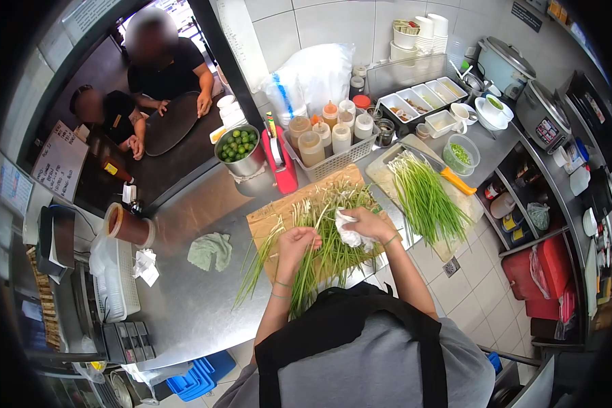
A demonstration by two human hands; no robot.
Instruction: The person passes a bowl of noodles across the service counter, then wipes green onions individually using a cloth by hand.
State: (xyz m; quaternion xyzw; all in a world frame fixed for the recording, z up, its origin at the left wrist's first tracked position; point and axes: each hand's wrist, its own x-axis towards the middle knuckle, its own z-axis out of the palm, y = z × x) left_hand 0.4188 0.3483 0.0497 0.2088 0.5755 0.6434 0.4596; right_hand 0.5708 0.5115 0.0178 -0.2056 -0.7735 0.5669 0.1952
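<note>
Long green onions [309, 265] lie in a loose heap on a sheet of brown paper [262, 219] on the steel counter in front of me. My right hand [370, 226] is closed round a crumpled white paper towel [350, 234] above the right side of the heap. Over its left side, my left hand [298, 250] has its fingers pinched together; whatever is between them is too small to make out. To the right, a second bunch of green onions [425, 197] rests on a cutting board [387, 175], beside a knife with an orange handle [457, 181].
A basket of sauce bottles [330, 166], a red tape dispenser [276, 160] and a pot of green limes [238, 170] line the back. A green cloth [209, 251] lies left. Chopped green onion fills a tub [461, 154]. Two people stand beyond the hatch, one holding a dark tray [173, 126].
</note>
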